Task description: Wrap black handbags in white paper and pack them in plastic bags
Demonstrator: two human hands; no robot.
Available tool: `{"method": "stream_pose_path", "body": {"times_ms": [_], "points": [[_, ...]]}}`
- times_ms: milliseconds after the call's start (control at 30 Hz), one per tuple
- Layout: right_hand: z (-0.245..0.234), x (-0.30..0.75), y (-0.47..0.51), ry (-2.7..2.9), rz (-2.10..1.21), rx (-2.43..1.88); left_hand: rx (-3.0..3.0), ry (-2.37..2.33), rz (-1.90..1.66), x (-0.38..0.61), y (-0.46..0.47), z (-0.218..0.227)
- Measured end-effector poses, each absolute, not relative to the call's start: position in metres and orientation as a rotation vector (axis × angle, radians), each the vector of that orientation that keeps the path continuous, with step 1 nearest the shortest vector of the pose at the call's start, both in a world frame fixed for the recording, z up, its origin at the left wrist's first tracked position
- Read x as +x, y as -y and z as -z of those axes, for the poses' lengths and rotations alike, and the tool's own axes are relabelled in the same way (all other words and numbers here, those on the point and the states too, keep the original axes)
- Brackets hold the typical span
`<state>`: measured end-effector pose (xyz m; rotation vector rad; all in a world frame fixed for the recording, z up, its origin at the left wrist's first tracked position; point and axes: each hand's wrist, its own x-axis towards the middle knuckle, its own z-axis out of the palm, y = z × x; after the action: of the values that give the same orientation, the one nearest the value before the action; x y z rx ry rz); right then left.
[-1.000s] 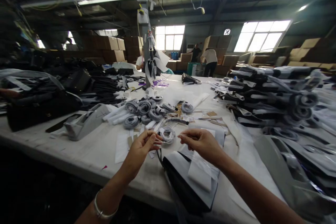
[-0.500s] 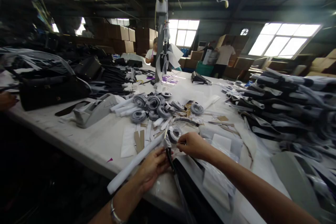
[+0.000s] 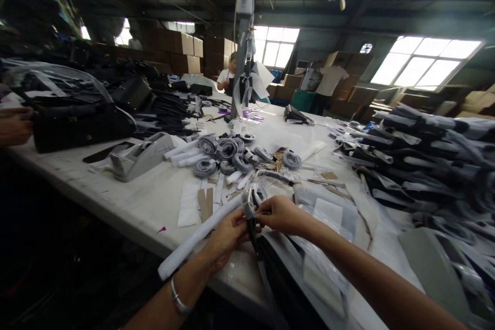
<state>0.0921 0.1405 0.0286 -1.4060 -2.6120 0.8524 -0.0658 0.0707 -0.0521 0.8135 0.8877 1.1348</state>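
Observation:
My left hand (image 3: 228, 234) is closed on the black strap (image 3: 252, 232) of a black bag (image 3: 284, 278) at the table's front edge. Clear plastic wrap (image 3: 248, 204) covers the strap's upper end. From the right, my right hand (image 3: 280, 215) pinches at the strap beside the left fingertips; what lies between its fingers is too small to make out. A white rolled tube (image 3: 197, 240) lies left of my left hand. Coiled grey wrapped straps (image 3: 229, 148) are heaped beyond both hands.
Grey tape dispensers stand at left (image 3: 141, 157) and right (image 3: 433, 258). Wrapped black pieces (image 3: 429, 154) are piled at right. A black handbag (image 3: 83, 124) sits at left beside another person's hand (image 3: 15, 126). A post (image 3: 240, 56) rises from the table.
My right hand has moved slightly left, closing in on the strap and my left fingers. The wrapped strap end stands a little higher. The view has shifted slightly.

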Motion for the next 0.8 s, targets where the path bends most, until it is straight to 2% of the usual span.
{"method": "stream_pose_path", "body": {"times_ms": [367,800], "points": [[-0.027,0.086,-0.139,2.789,-0.802,-1.261,1.158,-1.094,-1.152,-0.086,-0.071,0.058],[-0.011,0.079,-0.146,2.843,-0.799,-1.230,1.288,-1.249,-1.137,-0.090,-0.063,0.063]]}}
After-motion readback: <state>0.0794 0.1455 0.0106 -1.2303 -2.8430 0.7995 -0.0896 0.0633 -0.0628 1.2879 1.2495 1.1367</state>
